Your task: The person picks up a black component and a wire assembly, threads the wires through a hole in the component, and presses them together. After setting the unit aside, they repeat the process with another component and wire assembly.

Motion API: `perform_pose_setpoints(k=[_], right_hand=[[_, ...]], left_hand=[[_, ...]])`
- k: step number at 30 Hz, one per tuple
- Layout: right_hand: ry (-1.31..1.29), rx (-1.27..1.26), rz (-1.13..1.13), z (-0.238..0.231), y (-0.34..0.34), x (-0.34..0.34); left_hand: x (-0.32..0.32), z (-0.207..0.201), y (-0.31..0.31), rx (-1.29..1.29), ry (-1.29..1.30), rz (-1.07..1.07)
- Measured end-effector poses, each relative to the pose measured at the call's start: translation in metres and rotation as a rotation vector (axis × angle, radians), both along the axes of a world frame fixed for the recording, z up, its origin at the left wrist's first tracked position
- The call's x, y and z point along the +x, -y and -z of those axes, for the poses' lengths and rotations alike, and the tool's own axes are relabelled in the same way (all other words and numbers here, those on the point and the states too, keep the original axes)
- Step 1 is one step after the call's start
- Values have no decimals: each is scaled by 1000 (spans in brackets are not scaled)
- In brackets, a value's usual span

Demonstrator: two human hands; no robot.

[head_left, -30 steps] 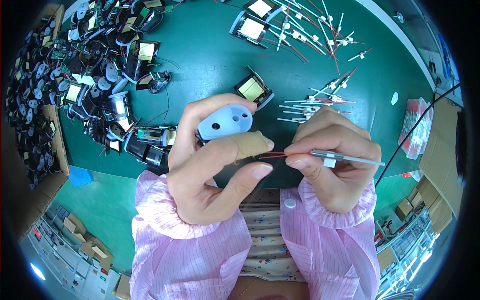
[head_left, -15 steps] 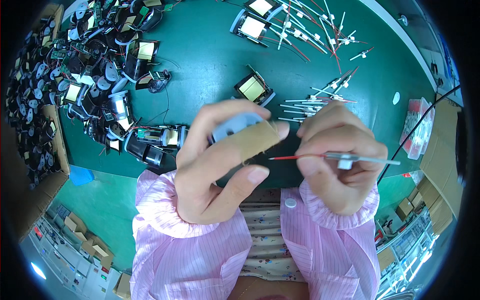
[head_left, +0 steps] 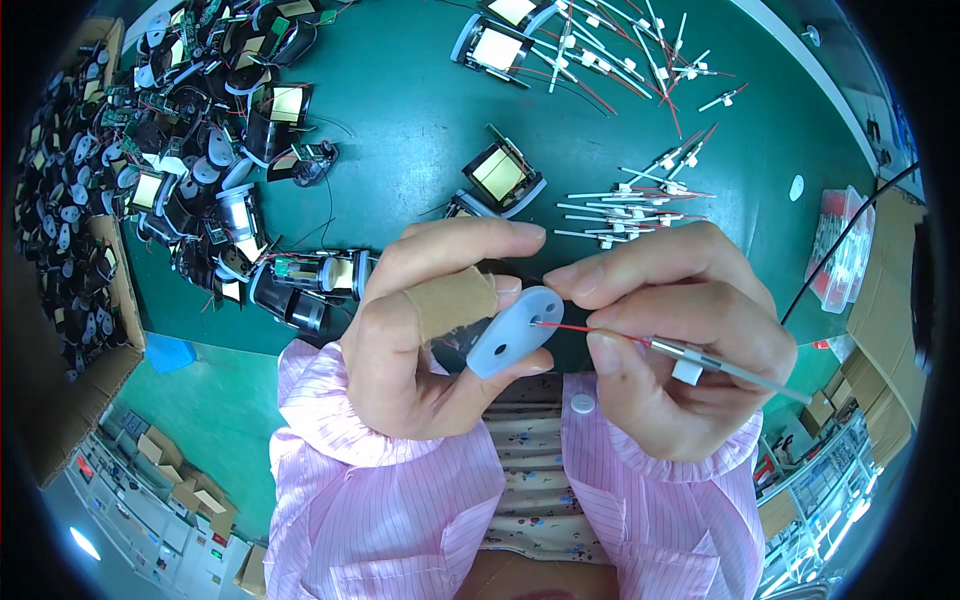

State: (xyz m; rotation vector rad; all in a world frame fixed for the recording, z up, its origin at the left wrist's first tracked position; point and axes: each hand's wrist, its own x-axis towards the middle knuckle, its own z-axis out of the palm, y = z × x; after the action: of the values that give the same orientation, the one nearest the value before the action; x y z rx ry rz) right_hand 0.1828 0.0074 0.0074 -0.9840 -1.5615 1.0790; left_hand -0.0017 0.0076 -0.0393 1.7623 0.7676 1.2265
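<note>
My left hand (head_left: 405, 330), with a tan wrap round one finger, is closed round a small device whose pale grey-blue oval end cap (head_left: 508, 338) faces right. The cap has several holes; the rest of the device is mostly hidden by the fingers. Between thumb and fingers, my right hand (head_left: 690, 330) pinches a red wire (head_left: 572, 327). The wire's tip is at one hole of the cap; whether it is inside I cannot tell. From the wire's other end a thin grey rod (head_left: 745, 372) with a small white block (head_left: 686, 371) lies across my right fingers.
Beyond my hands lies a black device with a yellowish panel (head_left: 499, 174) on the green table (head_left: 400, 110). Rods with red wires (head_left: 630, 215) lie loose at the right, near a clear plastic box (head_left: 838, 250). Similar devices crowd the left, beside a full carton (head_left: 125, 300).
My left hand has turned the device so its end cap faces the right hand. The red wire's tip has come to a hole in the cap.
</note>
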Motion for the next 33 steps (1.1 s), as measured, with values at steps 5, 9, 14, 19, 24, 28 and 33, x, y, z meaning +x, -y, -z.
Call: perform_pose_setpoints(k=[5,9,14,19,24,28,33], right_hand=[[55,58,-2,-3,-3,2],[104,56,-19,-5,-2,2],[140,97,16,-8,0,-1],[95,77,77,-6,6,-9],[44,51,94,-8,6,-10],[53,41,103,-11,7,-8],[58,40,83,-11,7,-11]], left_hand=[[-1,-4,-1,4,-44,6],[4,-4,3,-50,37,-63],[5,-4,0,-5,50,-37],[7,0,0,-16,82,-38],[7,-3,1,-11,79,-46],[10,-1,-2,12,97,-38],[7,-1,2,11,102,-64]])
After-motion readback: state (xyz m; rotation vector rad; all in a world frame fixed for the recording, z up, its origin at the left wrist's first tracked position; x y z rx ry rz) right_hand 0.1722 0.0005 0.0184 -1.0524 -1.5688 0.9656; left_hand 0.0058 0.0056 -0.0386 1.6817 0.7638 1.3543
